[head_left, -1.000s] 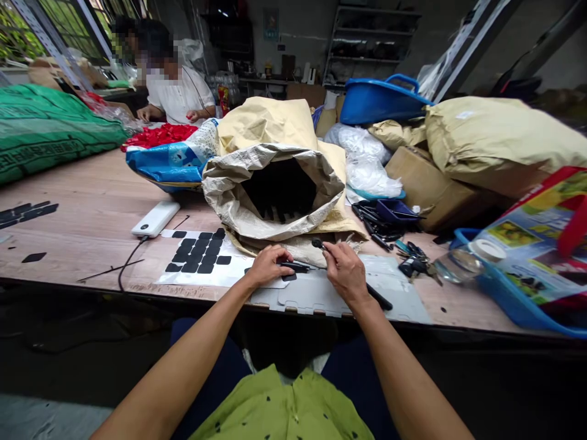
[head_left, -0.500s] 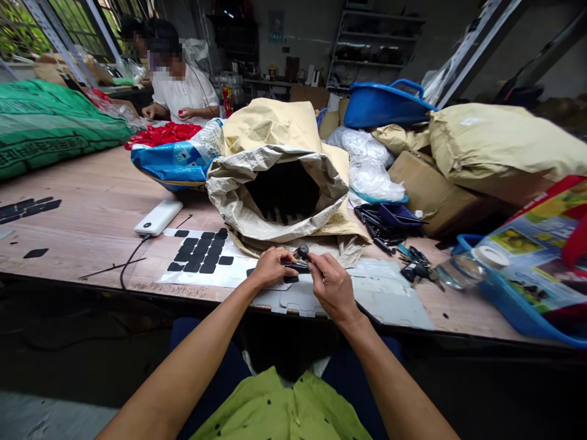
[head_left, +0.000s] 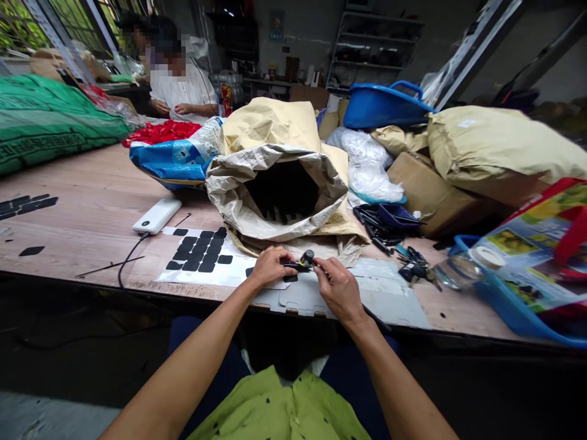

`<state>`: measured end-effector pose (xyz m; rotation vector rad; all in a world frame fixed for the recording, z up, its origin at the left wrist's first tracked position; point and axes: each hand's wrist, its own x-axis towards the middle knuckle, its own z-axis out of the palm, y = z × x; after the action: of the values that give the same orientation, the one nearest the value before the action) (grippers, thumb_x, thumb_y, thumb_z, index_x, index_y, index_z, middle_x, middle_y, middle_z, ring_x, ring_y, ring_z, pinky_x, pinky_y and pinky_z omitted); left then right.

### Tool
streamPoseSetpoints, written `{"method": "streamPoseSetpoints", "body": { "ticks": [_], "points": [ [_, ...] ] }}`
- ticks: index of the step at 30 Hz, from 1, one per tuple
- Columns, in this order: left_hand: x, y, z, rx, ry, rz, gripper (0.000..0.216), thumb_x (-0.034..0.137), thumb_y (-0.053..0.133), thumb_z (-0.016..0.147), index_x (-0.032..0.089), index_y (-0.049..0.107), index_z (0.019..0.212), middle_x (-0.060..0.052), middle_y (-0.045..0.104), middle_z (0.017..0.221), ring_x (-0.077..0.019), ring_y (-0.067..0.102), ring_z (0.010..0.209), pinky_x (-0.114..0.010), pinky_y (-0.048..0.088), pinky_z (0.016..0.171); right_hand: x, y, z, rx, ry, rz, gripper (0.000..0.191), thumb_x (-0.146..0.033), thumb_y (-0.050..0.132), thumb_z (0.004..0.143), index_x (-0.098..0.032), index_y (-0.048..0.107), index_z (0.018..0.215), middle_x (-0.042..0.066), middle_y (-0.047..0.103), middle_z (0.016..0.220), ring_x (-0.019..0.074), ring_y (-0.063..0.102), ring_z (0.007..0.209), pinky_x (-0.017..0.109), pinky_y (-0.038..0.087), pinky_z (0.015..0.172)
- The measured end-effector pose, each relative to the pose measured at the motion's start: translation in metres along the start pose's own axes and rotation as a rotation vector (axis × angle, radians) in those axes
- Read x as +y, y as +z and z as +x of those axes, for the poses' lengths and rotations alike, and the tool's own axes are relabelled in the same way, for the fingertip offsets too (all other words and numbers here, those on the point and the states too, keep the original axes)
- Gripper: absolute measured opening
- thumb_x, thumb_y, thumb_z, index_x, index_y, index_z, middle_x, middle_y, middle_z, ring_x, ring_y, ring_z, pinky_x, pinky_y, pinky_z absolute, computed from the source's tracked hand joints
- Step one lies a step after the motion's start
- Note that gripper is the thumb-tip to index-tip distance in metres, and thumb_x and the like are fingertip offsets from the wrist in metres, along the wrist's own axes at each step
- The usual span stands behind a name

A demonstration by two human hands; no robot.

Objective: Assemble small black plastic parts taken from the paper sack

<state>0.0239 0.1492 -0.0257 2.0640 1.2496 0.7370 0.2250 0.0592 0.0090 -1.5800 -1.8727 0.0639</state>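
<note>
My left hand (head_left: 268,266) is closed on a flat black plastic part (head_left: 293,266) just above the grey card sheet (head_left: 389,299) at the table's near edge. My right hand (head_left: 337,286) pinches a thin black tool whose round tip (head_left: 307,256) rests against that part's right end. A white sheet carrying several black diamond-shaped stickers (head_left: 199,255) lies just left of my left hand. Right behind both hands gapes an open paper sack (head_left: 279,189) with dark parts inside.
A white power bank (head_left: 157,216) with a cable lies at the left. Loose black parts and a dark tray (head_left: 389,219) sit at the right, beside a blue basket (head_left: 527,293). A person in white works behind red pieces (head_left: 160,131) at the far left.
My right hand has brought the black tool leftward until its tip meets the part in my left hand. The left hand has stayed in place.
</note>
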Motion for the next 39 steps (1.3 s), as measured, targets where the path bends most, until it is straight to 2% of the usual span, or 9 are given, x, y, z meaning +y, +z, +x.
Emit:
{"method": "streamPoseSetpoints", "body": {
  "ticks": [4,8,12,35,39],
  "points": [
    [0.004,-0.003,-0.001,-0.015,0.013,0.044,0.024,0.029,0.084,0.067,0.026,0.078,0.089,0.001,0.071,0.09,-0.0216,0.059,0.09,-0.032,0.046,0.082,0.019,-0.002,0.016,0.083,0.069,-0.008,0.029,-0.03,0.051,0.097,-0.025,0.071,0.117,0.006,0.07,0.101,0.0198,0.064,0.094,0.03,0.048,0.083],
    [0.005,-0.005,-0.002,-0.03,0.014,0.046,0.025,0.023,0.08,0.066,0.026,0.077,0.09,0.001,0.069,0.089,-0.0212,0.059,0.089,-0.031,0.046,0.082,0.05,0.007,0.028,0.048,0.118,-0.11,0.025,-0.025,0.056,0.091,-0.025,0.073,0.109,0.004,0.067,0.096,0.0207,0.06,0.095,0.032,0.045,0.084],
    [0.002,-0.005,-0.002,-0.036,0.036,0.031,0.024,0.022,0.078,0.067,0.024,0.077,0.091,0.001,0.069,0.09,-0.0209,0.058,0.089,-0.031,0.045,0.082,0.068,0.021,0.026,0.049,0.097,-0.197,0.024,-0.022,0.057,0.09,-0.025,0.073,0.108,0.004,0.064,0.093,0.0208,0.054,0.093,0.032,0.042,0.085],
    [-0.003,-0.002,-0.003,-0.034,0.08,0.062,0.02,0.03,0.077,0.077,0.025,0.078,0.097,0.0,0.068,0.088,-0.0214,0.055,0.09,-0.032,0.041,0.083,0.069,0.029,0.018,0.095,0.067,-0.274,0.023,-0.024,0.057,0.092,-0.023,0.072,0.11,0.006,0.062,0.096,0.0215,0.05,0.093,0.032,0.039,0.086],
    [0.004,-0.007,-0.004,-0.035,0.094,0.068,0.019,0.032,0.073,0.081,0.023,0.077,0.098,-0.002,0.068,0.089,-0.0223,0.054,0.09,-0.034,0.041,0.084,0.07,0.03,0.018,0.095,0.071,-0.282,0.022,-0.024,0.058,0.092,-0.023,0.072,0.11,0.006,0.062,0.096,0.0214,0.05,0.093,0.032,0.039,0.086]
  ]
}}
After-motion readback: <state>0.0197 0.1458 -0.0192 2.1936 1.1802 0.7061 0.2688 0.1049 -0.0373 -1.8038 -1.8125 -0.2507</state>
